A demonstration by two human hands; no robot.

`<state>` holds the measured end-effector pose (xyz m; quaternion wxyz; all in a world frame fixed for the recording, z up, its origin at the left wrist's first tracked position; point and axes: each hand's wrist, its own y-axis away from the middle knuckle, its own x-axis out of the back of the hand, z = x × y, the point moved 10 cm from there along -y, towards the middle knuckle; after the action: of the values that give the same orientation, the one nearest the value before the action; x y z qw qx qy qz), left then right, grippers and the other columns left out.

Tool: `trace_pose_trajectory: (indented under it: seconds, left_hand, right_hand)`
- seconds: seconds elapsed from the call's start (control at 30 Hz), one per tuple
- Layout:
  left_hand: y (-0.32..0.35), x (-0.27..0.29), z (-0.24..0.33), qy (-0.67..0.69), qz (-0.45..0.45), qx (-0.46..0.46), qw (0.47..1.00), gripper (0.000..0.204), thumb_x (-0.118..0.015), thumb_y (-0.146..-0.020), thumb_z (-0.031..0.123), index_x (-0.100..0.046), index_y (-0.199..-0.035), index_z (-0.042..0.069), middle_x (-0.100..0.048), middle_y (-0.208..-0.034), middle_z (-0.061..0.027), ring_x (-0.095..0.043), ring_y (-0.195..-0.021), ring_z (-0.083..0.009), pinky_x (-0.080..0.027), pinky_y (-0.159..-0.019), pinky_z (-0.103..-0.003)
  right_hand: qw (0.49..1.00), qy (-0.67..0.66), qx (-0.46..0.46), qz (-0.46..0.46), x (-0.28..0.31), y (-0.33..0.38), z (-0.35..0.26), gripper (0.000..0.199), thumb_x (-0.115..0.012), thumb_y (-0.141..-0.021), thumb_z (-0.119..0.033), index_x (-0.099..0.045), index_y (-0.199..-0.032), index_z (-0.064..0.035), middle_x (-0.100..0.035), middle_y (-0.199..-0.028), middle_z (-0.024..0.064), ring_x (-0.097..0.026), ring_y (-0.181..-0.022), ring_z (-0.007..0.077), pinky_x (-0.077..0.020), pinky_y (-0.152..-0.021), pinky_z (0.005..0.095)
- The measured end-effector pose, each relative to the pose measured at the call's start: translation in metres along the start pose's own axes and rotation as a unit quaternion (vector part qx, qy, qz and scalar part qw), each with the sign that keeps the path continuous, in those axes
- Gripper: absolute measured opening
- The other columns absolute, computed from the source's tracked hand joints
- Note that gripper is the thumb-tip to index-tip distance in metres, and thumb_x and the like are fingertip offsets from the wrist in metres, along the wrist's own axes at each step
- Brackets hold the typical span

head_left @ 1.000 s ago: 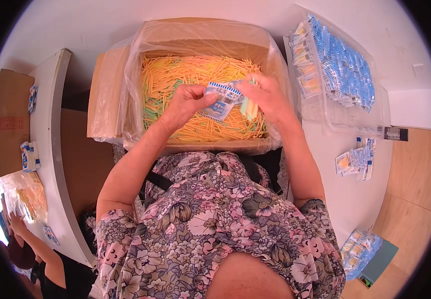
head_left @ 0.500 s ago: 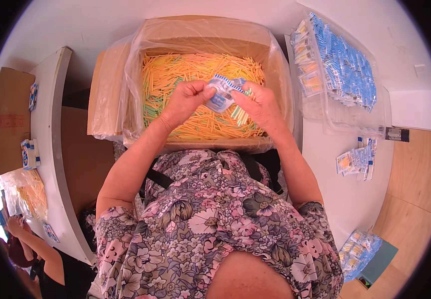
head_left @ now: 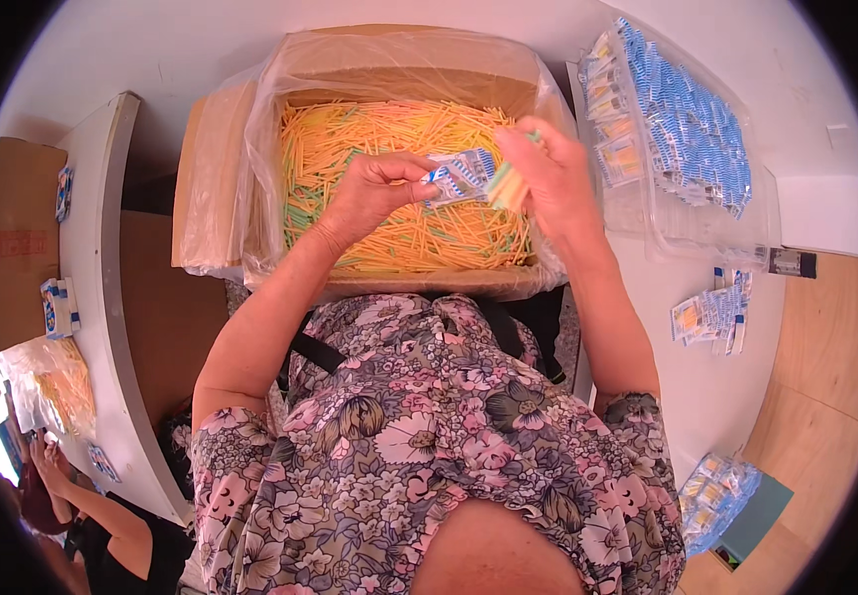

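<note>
The item under examination is a small clear film pouch (head_left: 463, 183) with blue print and a striped edge, located above the middle of an open carton (head_left: 206, 188). In the inspector's judgement it is very light, limp and somewhat slippery, liable to crease or fold under pressure; an edge or corner is the sound place to take hold, with a flat pinch of thumb and fingertip. Whether its mouth is open cannot be determined.

The left hand (head_left: 374, 193) is closed in a pinch on the pouch's left edge, thumb against forefinger. The right hand (head_left: 553, 174) is partly curled around a small bundle of green and orange sticks (head_left: 506, 188), whose lower ends project toward the pouch. Whether these ends touch the film cannot be told from this view. The sticks are judged light, fairly stiff and easily bent or snapped if squeezed singly; a grip around the middle of the bundle should keep them aligned.

Below both hands, loose orange, yellow and green sticks (head_left: 409, 243) fill the carton, which has a clear plastic liner (head_left: 265, 188) draped over its walls. To the right, a clear plastic bin (head_left: 662, 233) contains rows of filled pouches (head_left: 691, 129). Nearer the person, further pouches (head_left: 711, 312) lie loose on a white tabletop (head_left: 716, 397).
</note>
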<state>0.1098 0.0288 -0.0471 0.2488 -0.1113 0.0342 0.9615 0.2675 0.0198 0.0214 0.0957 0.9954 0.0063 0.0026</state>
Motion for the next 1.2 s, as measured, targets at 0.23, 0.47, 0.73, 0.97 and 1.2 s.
trace_pose_trajectory:
  seconds: [0.23,0.47,0.73,0.97,1.2]
  left_hand:
    - [0.002,-0.012,0.012,-0.042,-0.033,-0.016,0.998,0.015,-0.066,-0.08,-0.002,-0.07,-0.095,0.0,-0.066,-0.103,-0.0101,-0.061,-0.089,-0.013,-0.051,-0.077,-0.025]
    - [0.008,-0.002,-0.003,0.008,-0.006,0.058,0.998,0.015,-0.067,-0.082,0.004,-0.07,-0.096,0.001,-0.067,-0.09,-0.0039,-0.059,-0.084,-0.0092,-0.05,-0.079,-0.025]
    - [0.001,-0.01,-0.009,-0.021,-0.031,0.061,0.997,0.015,-0.067,-0.084,0.012,-0.071,-0.092,0.001,-0.063,-0.077,0.0004,-0.053,-0.074,-0.0068,-0.046,-0.07,-0.024]
    - [0.014,-0.032,-0.013,-0.124,-0.082,0.095,0.984,0.033,-0.065,-0.081,0.009,-0.062,-0.112,-0.001,-0.066,-0.098,-0.0087,-0.061,-0.091,-0.0145,-0.047,-0.083,-0.028]
    - [-0.004,-0.023,-0.006,-0.166,-0.071,0.111,0.977,0.024,-0.062,-0.086,0.006,-0.062,-0.109,-0.003,-0.067,-0.095,-0.0071,-0.062,-0.09,-0.0135,-0.047,-0.083,-0.026]
  right_hand:
    - [0.961,0.238,0.142,0.023,-0.014,-0.012,-0.021,0.021,-0.064,-0.088,-0.022,-0.057,-0.078,-0.0047,-0.05,-0.061,-0.0044,-0.044,-0.057,0.0008,-0.0332,-0.047,0.02]
    - [0.915,0.33,0.219,-0.075,-0.052,0.007,-0.044,0.025,-0.064,-0.088,-0.025,-0.057,-0.081,-0.0017,-0.049,-0.061,-0.0048,-0.042,-0.058,0.0035,-0.0342,-0.049,0.022]
    - [0.876,0.272,0.393,0.053,-0.021,0.044,-0.066,0.018,-0.068,-0.08,-0.013,-0.061,-0.093,-0.002,-0.058,-0.08,0.0048,-0.051,-0.067,0.0122,-0.041,-0.059,0.026]
    - [0.896,0.268,0.349,0.059,0.038,0.112,-0.038,0.022,-0.069,-0.075,-0.003,-0.063,-0.095,-0.0009,-0.063,-0.081,0.012,-0.063,-0.074,0.0256,-0.0492,-0.065,0.0299]
    - [0.858,0.206,0.07,0.466,0.327,0.263,0.021,0.022,-0.068,-0.078,-0.003,-0.064,-0.099,0.0023,-0.063,-0.087,0.0024,-0.059,-0.076,0.0086,-0.0477,-0.066,0.023]
